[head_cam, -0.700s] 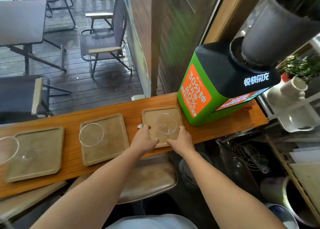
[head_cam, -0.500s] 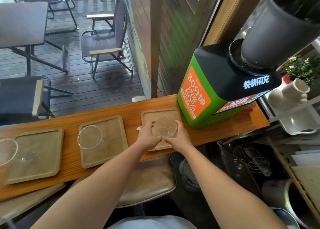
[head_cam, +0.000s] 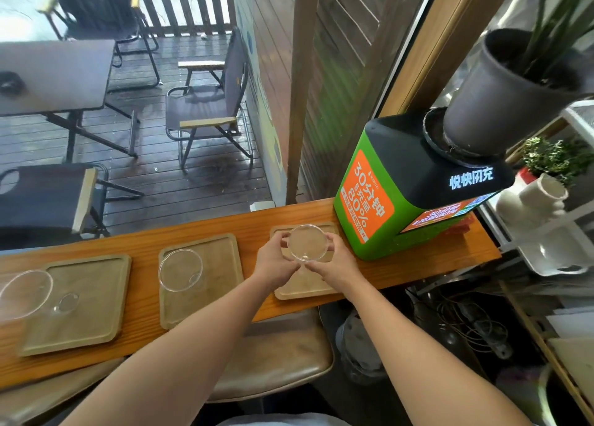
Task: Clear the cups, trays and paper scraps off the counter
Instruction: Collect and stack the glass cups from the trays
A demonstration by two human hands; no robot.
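Both of our hands close around a clear cup (head_cam: 307,243) at the right end of the wooden counter (head_cam: 247,226): the left hand (head_cam: 277,258) wraps its left side, the right hand (head_cam: 334,261) its right, fingers curled against the wall with the rim showing open between them. The cup appears lifted off the right tray (head_cam: 305,290), which lies flat beneath it, just beside the green charging kiosk (head_cam: 395,200); whether the base is fully clear of the tray we cannot tell, since our hands hide it. Two more trays wait to the left: the middle tray (head_cam: 218,284) carries a second clear cup (head_cam: 180,269) lying tilted toward its left edge, and the far-left tray (head_cam: 86,300) carries a third cup (head_cam: 24,293), partly over its left rim. No paper scraps are plainly visible from here. We judge the clearing to be at its start, with the first cup in hand and all three trays in place. The next move calls for carrying this thin, likely flimsy cup away without squeezing it, perhaps nesting it into the middle cup, and keeping our elbows off the kiosk with the potted plant (head_cam: 501,91) on top of it.
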